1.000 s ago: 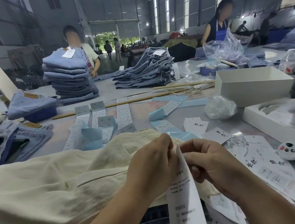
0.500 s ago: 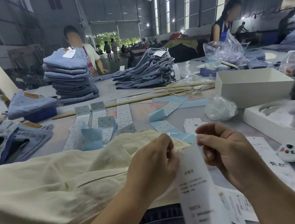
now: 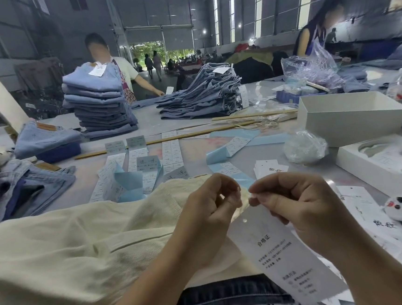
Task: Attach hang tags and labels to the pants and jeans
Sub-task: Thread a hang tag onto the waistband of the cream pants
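Cream pants (image 3: 64,242) lie spread across the table in front of me. My left hand (image 3: 210,214) has its fingers curled and pinches the pants' edge at the waist. My right hand (image 3: 302,209) is close beside it, with its fingertips pinching the top of a long white hang tag (image 3: 274,250). The tag hangs down toward me with its printed side up and a small hole near its top. Whether a thread runs between my fingertips is too fine to tell. Dark jeans (image 3: 232,295) lie under the tag at the near edge.
Strips of blue-backed labels (image 3: 134,175) and more hang tags (image 3: 269,168) lie on the table beyond the pants. Folded jeans stand in stacks (image 3: 98,100) (image 3: 204,96) at the back, where two people work. A white box (image 3: 347,117), a crumpled plastic bag (image 3: 304,147) and wooden sticks (image 3: 169,138) are to the right.
My right hand has shifted from the tag's upper right to its top edge, close to my left fingertips. The tag now lies flatter, face up.
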Tool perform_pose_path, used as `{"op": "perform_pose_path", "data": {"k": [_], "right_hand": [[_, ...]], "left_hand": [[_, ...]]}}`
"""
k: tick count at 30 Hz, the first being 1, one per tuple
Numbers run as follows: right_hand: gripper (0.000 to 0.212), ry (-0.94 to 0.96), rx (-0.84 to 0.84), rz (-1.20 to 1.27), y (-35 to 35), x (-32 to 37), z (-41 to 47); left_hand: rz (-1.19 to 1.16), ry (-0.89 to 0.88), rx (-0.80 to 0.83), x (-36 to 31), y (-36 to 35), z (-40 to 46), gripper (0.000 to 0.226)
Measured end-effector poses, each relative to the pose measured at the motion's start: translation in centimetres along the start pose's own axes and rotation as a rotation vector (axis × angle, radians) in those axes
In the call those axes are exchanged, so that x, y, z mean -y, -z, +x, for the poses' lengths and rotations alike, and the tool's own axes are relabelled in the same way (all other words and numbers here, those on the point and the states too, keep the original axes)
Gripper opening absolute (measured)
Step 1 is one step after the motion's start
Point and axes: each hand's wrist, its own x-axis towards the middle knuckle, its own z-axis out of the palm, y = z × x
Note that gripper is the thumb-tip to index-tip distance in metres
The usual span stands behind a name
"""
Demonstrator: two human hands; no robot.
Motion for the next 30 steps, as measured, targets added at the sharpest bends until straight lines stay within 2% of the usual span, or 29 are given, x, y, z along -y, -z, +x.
{"op": "perform_pose_path", "data": {"k": [3, 8, 15, 21, 25, 28, 30], "right_hand": [[0.031, -0.018, -0.022, 0.031, -0.2, -0.2, 0.2], [0.019, -0.028, -0.045, -0.007, -0.5, -0.7, 0.5], [0.024, 0.001, -0.013, -0.052, -0.8, -0.9, 0.6], [0.02, 0.007, -0.026, -0.095, -0.9, -1.2, 0.6], [0.005, 0.001, -0.04, -0.077, -1.0, -1.1, 0.6], [0.008, 0.001, -0.028, -0.077, -1.0, -1.1, 0.6], [0.019, 0.011, -0.026, -0.086, -1.0, -1.1, 0.7]], "left_hand": [[0.002, 0.001, 0.021, 0.0, 0.0, 0.0, 0.009], [0.031, -0.012, 0.036, -0.1, -0.1, 0.0, 0.008], [0.107, -0.026, 0.038, -0.1, 0.0, -0.1, 0.01], [0.154, -0.017, 0.032, -0.1, 0.0, -0.2, 0.01], [0.175, -0.03, 0.04, -0.1, 0.0, -0.1, 0.012], [0.173, -0.03, 0.046, -0.1, 0.0, -0.1, 0.01], [0.165, -0.027, 0.047, -0.1, 0.0, -0.1, 0.01]]}}
